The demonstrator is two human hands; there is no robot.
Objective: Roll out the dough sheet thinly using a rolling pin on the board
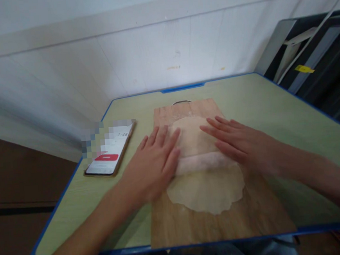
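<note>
A thin, roughly round sheet of dough lies flat on a wooden cutting board. Across its middle rests a pale, floury-looking rolling pin, its ends hidden beneath my hands. My left hand is laid palm down over the pin's left end, fingers stretched forward and reaching the dough's left edge. On the other end lies my right hand, flat and slightly blurred, its fingers pointing inward over the dough. Neither hand wraps round the pin.
The pale green table has a blue rim. A lit phone lies left of the board, partly pixelated. A white wall stands behind the table. Dark framed items lean at the right.
</note>
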